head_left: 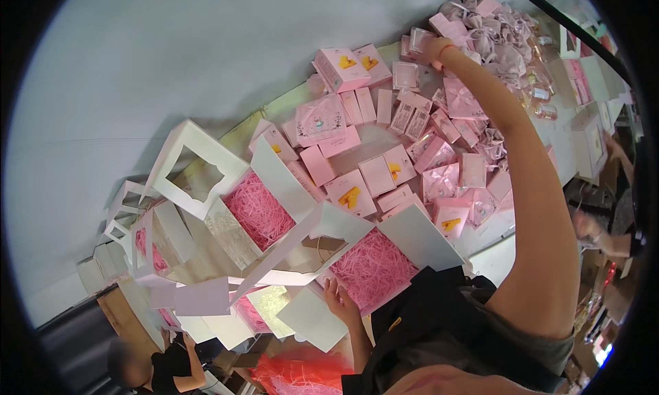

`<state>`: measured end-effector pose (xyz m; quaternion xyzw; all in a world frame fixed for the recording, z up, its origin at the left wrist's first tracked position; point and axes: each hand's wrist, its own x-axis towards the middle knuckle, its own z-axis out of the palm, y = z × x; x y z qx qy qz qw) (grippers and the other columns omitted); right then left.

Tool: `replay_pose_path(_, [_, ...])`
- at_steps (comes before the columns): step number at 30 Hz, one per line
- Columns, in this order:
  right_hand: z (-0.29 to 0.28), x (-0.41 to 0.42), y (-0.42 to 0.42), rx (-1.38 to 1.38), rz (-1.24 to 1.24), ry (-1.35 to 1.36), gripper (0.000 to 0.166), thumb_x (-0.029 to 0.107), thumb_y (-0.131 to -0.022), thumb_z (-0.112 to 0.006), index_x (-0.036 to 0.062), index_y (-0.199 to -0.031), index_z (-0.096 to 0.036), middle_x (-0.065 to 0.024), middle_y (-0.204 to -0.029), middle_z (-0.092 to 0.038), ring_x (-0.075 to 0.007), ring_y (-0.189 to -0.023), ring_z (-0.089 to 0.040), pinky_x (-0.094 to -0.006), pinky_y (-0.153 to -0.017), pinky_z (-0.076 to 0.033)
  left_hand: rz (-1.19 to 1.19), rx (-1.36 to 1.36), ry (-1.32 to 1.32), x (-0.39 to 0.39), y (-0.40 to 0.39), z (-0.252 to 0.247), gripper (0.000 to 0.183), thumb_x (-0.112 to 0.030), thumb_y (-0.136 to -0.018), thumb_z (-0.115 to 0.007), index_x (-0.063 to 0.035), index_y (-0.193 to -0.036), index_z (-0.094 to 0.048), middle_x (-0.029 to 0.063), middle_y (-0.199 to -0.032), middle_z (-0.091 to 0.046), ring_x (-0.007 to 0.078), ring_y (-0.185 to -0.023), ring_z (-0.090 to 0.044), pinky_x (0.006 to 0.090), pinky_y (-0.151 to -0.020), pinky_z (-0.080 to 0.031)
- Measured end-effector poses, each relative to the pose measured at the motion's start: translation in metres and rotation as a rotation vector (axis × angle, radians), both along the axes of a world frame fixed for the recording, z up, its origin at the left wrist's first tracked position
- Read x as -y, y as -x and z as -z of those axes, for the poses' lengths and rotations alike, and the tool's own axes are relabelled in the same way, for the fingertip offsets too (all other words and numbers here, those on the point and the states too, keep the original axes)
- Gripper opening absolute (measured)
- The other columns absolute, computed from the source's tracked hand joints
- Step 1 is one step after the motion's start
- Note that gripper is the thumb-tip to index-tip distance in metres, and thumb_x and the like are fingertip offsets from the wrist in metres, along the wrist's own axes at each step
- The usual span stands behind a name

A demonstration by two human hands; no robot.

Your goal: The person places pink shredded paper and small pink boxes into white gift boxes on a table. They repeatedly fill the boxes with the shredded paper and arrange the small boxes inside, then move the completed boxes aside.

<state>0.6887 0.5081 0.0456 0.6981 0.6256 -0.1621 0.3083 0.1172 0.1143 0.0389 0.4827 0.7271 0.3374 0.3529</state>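
Note:
My right hand reaches to the far edge of the table, its fingers at a small pink box with a clear top. The fingertips are partly hidden, so a firm hold cannot be made out. Close to my body, my left hand touches the side of an open white gift box with its fingers slightly apart. Pink shredded paper fills that box. Beyond it lie pink cartons with a yellow picture, a pink pouch with a ribbon and flat pink printed packs.
Another white box with pink shred and a window-cut lid stand left. Grey drawstring bags and small bottles crowd the far right. A person works lower left; another person's hand shows at right. Red plastic lies below.

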Motion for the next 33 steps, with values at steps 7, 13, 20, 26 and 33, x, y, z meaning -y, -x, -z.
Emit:
replay_pose_path(7, [0.079,-0.021,-0.009,-0.324,0.678,-0.766,0.101,0.049,-0.06,-0.076,-0.0015,-0.136,-0.031,-0.0251,-0.133,-0.041,-0.0348,-0.118,-0.047,-0.0415,-0.095,-0.04,-0.001,0.012,-0.003,0.015,0.001,0.01,0.027,-0.006,-0.09,-0.051,0.0047,-0.115,-0.057,0.0224,-0.131,-0.046,0.0299,-0.121,-0.047,0.0336,-0.091,-0.045])
replay_pose_path(13, [0.007,0.01,0.075,-0.439,0.572,-1.164,0.106,0.04,-0.062,-0.079,-0.0053,-0.139,-0.021,-0.0307,-0.125,-0.045,-0.0356,-0.119,-0.047,-0.0447,-0.097,-0.039,-0.061,0.088,-0.022,0.006,0.001,-0.01,0.027,-0.006,-0.09,-0.051,0.0037,-0.115,-0.057,0.0202,-0.13,-0.047,0.0266,-0.117,-0.05,0.0319,-0.09,-0.045])
replay_pose_path(20, [-0.135,0.206,0.238,-1.646,0.677,-0.988,0.07,0.01,-0.08,-0.067,0.0017,-0.139,-0.03,-0.0145,-0.117,-0.055,-0.02,-0.105,-0.057,-0.0306,-0.088,-0.047,0.16,0.346,-0.033,-0.028,-0.025,-0.039,0.025,-0.009,-0.092,-0.051,0.0016,-0.115,-0.057,0.0146,-0.121,-0.053,0.0222,-0.108,-0.054,0.0296,-0.09,-0.044])
replay_pose_path(26, [-0.151,0.327,0.355,-2.091,1.229,-0.496,0.056,0.003,-0.084,-0.054,0.004,-0.136,-0.034,-0.0097,-0.123,-0.05,-0.0183,-0.112,-0.05,-0.0308,-0.096,-0.04,0.311,0.887,-0.081,-0.042,-0.053,-0.106,0.048,-0.011,-0.088,-0.059,0.0022,-0.13,-0.04,0.011,-0.12,-0.052,0.0204,-0.107,-0.054,0.0316,-0.094,-0.042])
replay_pose_path(33, [-0.113,0.387,0.41,-1.872,1.082,-0.457,0.061,0.004,-0.083,-0.059,0.0058,-0.137,-0.03,-0.012,-0.12,-0.051,-0.0211,-0.114,-0.048,-0.0326,-0.097,-0.04,0.098,0.928,-0.008,-0.01,0.012,-0.107,0.048,-0.004,-0.082,-0.065,0.0001,-0.123,-0.042,0.0105,-0.116,-0.054,0.0164,-0.103,-0.055,0.0303,-0.092,-0.044])
